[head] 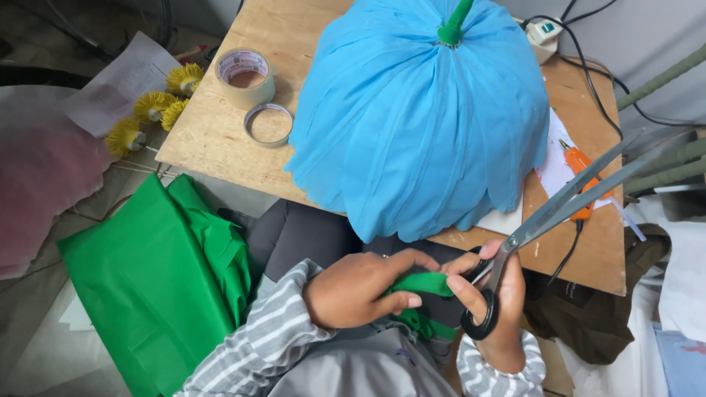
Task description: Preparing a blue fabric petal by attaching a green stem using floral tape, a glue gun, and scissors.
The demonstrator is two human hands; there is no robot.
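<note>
Scissors (548, 217) with black handles are sitting in the right hand (496, 309), fingers through the loops and blades spread wide and pointing to 2 o'clock, while the left hand (357, 290) is pinching a green paper strip (423, 283) tight just beside them, at 6 o'clock below the big blue paper flower (423, 110). No cut is showing in the strip yet, so the snipping looks like it is only starting, though the blue flower with its green stem already looks made. Tape rolls (246, 77) are lying on the wooden worktop (213, 140) at 10 o'clock, yellow paper flowers (154, 106) are sitting off its edge, and a green paper sheet (147, 279) is lying at 8 o'clock.
</note>
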